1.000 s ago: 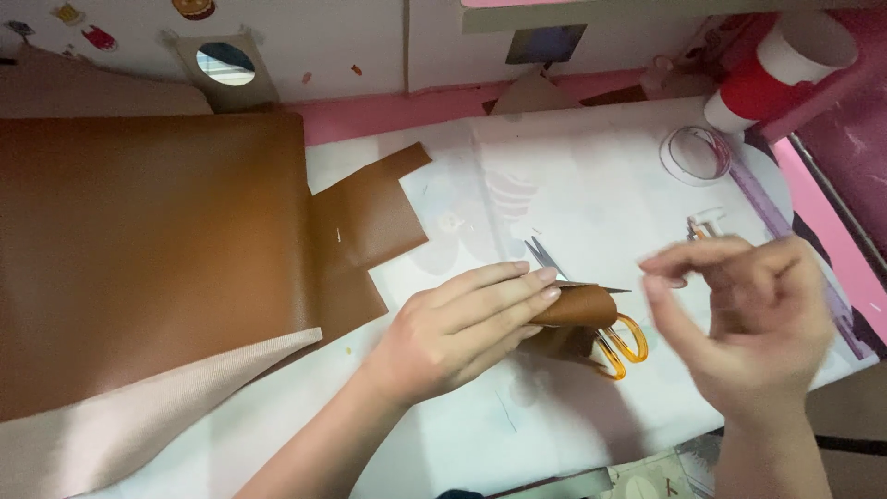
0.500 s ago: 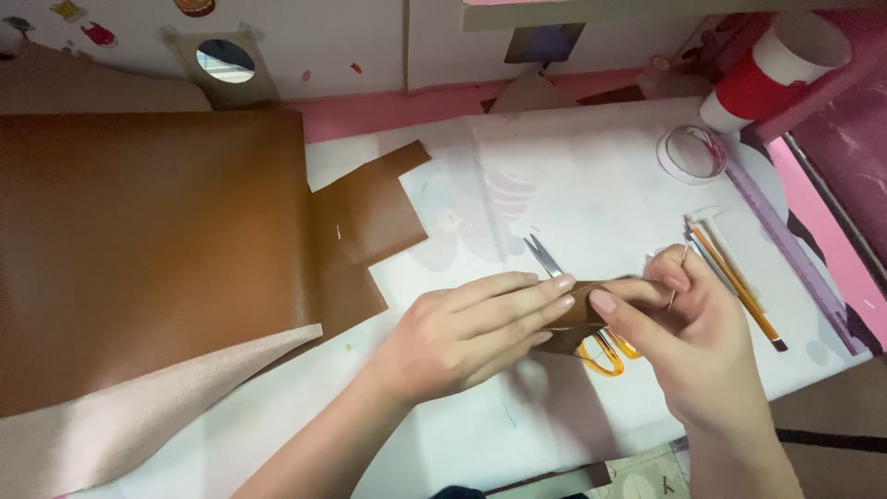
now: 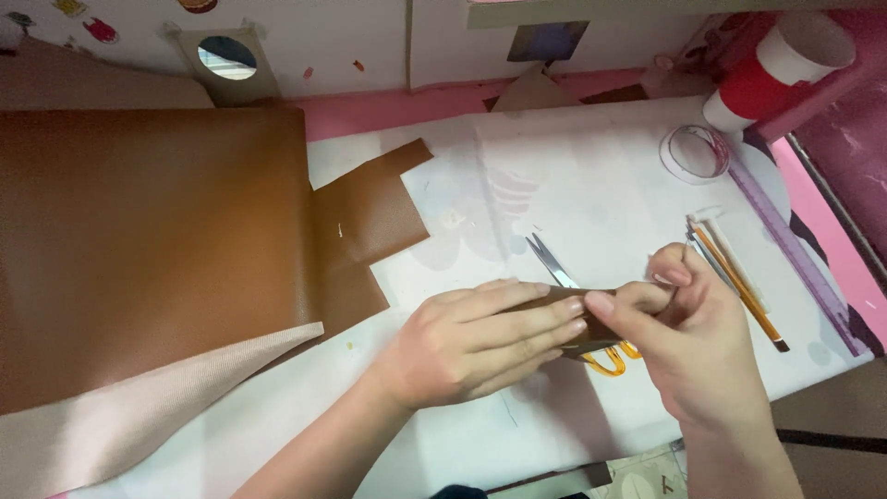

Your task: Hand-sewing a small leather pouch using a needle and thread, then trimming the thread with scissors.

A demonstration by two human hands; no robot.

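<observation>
My left hand [image 3: 476, 344] lies flat with its fingers pressed on a small brown leather piece [image 3: 591, 325]. My right hand [image 3: 688, 344] meets it from the right, thumb and fingers pinching the same piece. Under both hands lie scissors [image 3: 554, 266] with yellow-orange handles, their blades pointing up-left; the handles are partly hidden. A large brown leather sheet [image 3: 157, 231] covers the left side of the white paper-covered table [image 3: 573, 185], with a notched flap reaching toward the middle.
Pencils and pens [image 3: 735, 277] lie right of my right hand, beside a purple ruler [image 3: 795, 249]. A clear tape ring [image 3: 695, 152] and a red-and-white paper cup [image 3: 771, 74] sit at the back right. A pale fabric backing [image 3: 120, 416] shows at bottom left.
My right hand came down from mid-air on the right and closed on the small leather piece beside my left hand. The left hand stayed pressed in place.
</observation>
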